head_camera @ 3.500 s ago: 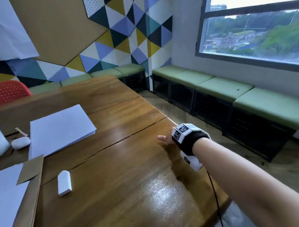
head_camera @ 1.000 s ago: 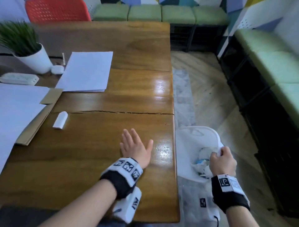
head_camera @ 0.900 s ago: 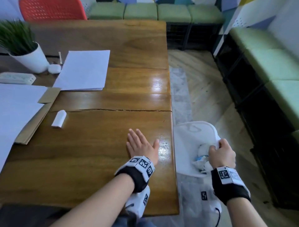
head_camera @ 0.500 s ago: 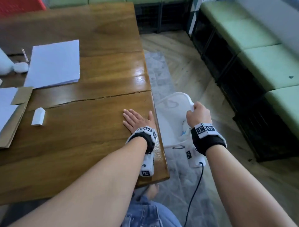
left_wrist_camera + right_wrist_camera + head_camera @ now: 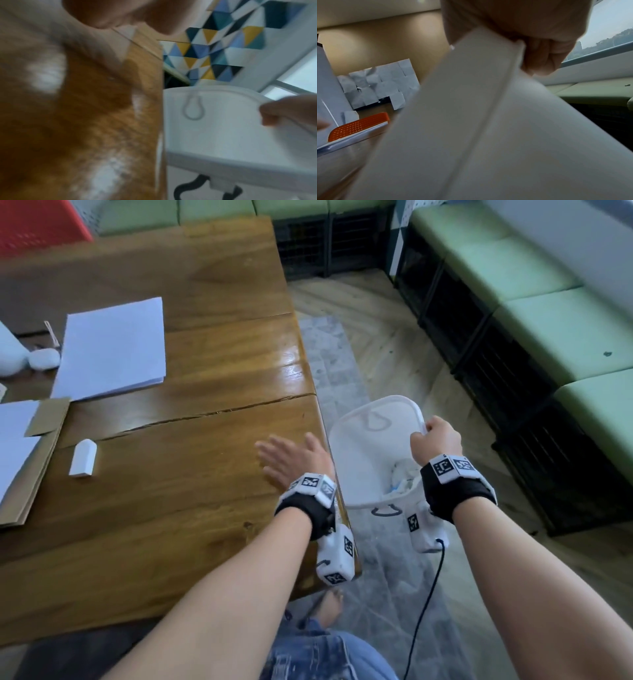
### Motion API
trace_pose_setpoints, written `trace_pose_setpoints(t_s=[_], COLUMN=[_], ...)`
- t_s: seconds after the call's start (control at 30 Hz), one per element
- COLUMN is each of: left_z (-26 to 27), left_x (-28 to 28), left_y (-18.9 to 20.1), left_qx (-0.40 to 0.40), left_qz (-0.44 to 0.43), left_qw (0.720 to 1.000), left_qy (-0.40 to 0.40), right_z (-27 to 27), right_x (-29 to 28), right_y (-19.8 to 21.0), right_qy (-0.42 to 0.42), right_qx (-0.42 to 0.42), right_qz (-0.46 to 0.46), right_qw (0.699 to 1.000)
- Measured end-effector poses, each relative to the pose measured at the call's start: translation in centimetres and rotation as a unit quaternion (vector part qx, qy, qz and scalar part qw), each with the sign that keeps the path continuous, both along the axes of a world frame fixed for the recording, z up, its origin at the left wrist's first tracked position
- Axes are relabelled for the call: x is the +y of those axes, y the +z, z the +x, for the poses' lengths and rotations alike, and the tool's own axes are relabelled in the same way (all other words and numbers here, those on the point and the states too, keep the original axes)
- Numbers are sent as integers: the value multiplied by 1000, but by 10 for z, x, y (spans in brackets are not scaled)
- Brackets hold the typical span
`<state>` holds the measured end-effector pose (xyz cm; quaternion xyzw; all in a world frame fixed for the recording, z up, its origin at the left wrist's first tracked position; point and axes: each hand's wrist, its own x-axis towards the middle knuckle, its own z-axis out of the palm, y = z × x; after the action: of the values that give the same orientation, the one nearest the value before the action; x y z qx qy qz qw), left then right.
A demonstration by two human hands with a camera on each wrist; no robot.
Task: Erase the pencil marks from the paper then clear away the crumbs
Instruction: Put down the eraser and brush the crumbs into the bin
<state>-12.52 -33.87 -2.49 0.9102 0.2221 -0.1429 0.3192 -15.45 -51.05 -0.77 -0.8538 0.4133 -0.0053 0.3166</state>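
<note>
Basically the last stage: left hand point(image 5: 291, 460) lies flat, fingers straight, at the table point(image 5: 205, 508) edge; right hand point(image 5: 435, 440) grips the bin point(image 5: 370, 474) rim beside it. Paper point(image 5: 113, 354) and eraser point(image 5: 83, 457) sit well apart. Crumbs too small to see, so can't confirm they're cleared.

The head view looks steeply down from above the wooden table point(image 5: 191, 508) and both forearms. The left wrist view skims the tabletop very close, facing far and right; the right wrist view presses against the white bin point(image 5: 488, 135); all share the bin
</note>
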Motion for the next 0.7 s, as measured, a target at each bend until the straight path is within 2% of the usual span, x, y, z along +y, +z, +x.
trace_pose_setpoints(t_s=[0.07,0.1,0.17,0.2,0.27,0.3,0.33,0.43,0.5,0.57,0.63,0.7], left_z=[-3,-7,-18,-24,-33,-32,-28,-3,18,38,49,48], left_x=[7,1,-24,-40,-65,-70,-69,-40,-7,21,35,27], left_y=[-3,-4,-7,-3,14,22,24,17,11,3,0,-6], left_qx=[50,62,62,82,134,120,83,-22,-22,-9,17,46], left_qz=[13,29,4,-64,-208,-222,-200,-86,-19,15,50,104], left_qw=[997,997,994,982,929,920,931,988,999,999,997,992], left_qy=[55,27,-91,-160,-275,-298,-294,-125,-24,45,47,-58], right_z=[1,2,2,2,1,1,0,-1,0,0,0,0], right_x=[2,4,10,12,16,16,17,16,16,15,14,13], right_y=[-2,-3,-5,-6,-8,-8,-8,-10,-12,-14,-17,-21], right_qy=[-15,-20,-18,-12,2,6,8,8,11,12,9,7], right_qx=[-12,-15,-20,-24,-30,-33,-35,-43,-46,-52,-59,-64], right_qz=[3,4,6,7,9,9,8,7,7,9,13,15], right_qw=[1000,1000,1000,1000,999,999,999,999,999,999,998,998])
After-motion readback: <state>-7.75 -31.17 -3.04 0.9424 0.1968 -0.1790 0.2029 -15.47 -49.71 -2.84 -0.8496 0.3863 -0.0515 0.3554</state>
